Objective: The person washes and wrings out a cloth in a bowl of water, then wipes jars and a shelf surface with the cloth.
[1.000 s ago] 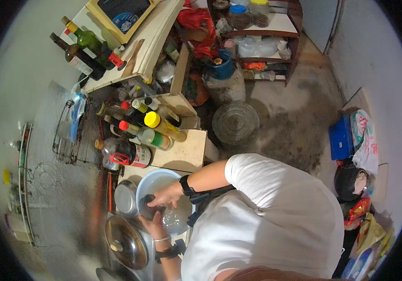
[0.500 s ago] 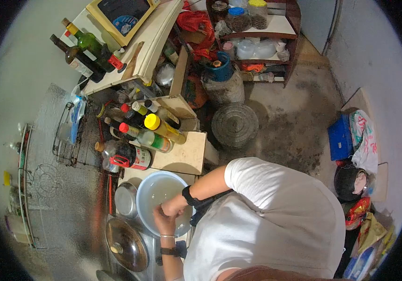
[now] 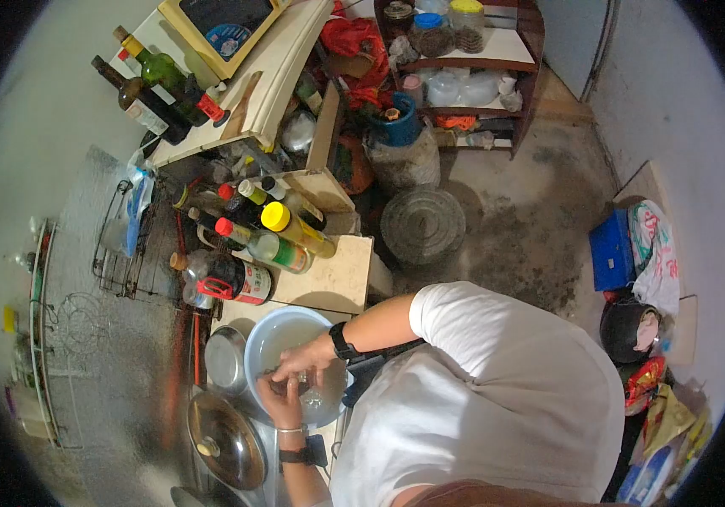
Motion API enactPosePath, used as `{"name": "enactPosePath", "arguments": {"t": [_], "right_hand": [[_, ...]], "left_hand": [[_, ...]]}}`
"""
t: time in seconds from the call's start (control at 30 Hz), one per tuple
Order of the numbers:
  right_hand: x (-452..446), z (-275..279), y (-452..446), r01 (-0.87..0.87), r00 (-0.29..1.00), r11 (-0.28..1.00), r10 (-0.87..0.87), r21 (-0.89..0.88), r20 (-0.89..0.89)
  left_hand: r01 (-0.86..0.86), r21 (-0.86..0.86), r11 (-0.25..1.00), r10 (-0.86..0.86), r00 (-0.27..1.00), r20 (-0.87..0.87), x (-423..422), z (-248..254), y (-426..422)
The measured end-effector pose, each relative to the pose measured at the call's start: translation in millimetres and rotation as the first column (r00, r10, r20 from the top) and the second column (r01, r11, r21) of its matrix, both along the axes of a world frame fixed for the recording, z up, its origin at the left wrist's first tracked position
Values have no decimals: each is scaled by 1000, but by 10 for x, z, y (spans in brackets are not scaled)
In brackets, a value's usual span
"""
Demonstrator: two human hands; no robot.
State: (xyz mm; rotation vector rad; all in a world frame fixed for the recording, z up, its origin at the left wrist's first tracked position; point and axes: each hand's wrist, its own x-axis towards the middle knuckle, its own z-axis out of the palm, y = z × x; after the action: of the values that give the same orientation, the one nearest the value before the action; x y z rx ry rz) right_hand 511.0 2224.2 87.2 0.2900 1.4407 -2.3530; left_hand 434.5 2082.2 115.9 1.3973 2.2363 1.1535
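A light blue basin (image 3: 252, 359) of water stands on the counter. Over it, my left hand (image 3: 279, 406), with a bracelet and a dark band on the wrist, is curled around a small dark brown object (image 3: 281, 385), largely covered by fingers. From the other side my right hand (image 3: 305, 358), wearing a black wristband, presses its fingers on the same object. The two hands touch or nearly touch above the water.
A metal bowl (image 3: 225, 359) and a glass lid (image 3: 227, 441) lie beside the basin. Bottles with red and yellow caps (image 3: 276, 216) and a large dark bottle (image 3: 244, 281) stand behind. A round lid (image 3: 423, 226) sits on the floor near shelves (image 3: 497, 46).
Half a second ago my hands were pressed together with the object hidden. Now my right hand's fingers are more spread and the dark object shows between the hands, slightly farther left.
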Motion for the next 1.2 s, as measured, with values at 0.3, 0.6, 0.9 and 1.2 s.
{"name": "enactPosePath", "arguments": {"t": [0.3, 0.6, 0.9, 1.2], "right_hand": [[-83, 51, -296, 89, 993, 969, -69, -231, 96], [-226, 69, -584, 426, 869, 759, -496, 492, 12], [-228, -64, -572, 437, 865, 621, -490, 650, -113], [-252, -121, -540, 360, 909, 692, -412, 626, -67]], "left_hand": [[-162, 230, 960, 191, 975, -113, 4, -209, 48], [-172, 127, 977, 164, 984, 74, -395, -692, 16], [-217, 6, 976, 216, 973, 84, -372, -696, 43], [-211, -38, 977, 212, 977, 27, -326, -577, 81]]}}
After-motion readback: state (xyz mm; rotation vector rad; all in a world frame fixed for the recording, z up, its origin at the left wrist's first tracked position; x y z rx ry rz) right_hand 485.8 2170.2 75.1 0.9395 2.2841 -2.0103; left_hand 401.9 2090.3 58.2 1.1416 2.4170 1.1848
